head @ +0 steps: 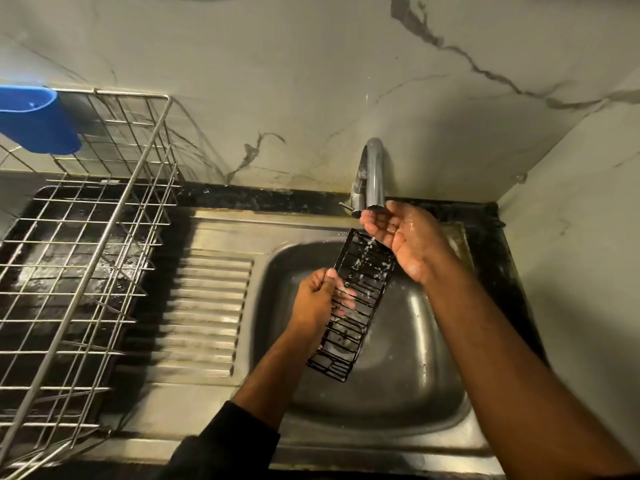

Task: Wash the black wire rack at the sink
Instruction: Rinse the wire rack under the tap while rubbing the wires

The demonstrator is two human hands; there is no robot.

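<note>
Our left hand [317,297] grips black wire rack [353,306] over sink [398,393]; right hand [403,237], fingers relaxed, cupped beneath tap [374,171].

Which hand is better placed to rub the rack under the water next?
The right hand, probably: it is open at the faucet spout, above the black wire rack, while the left hand grips the rack's side.

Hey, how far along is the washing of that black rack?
Midway. The black wire rack is already over the sink and wet. Now the left hand grips it while the right hand, cupped under the faucet, sends water onto it. Left: finishing the rinse.
</note>
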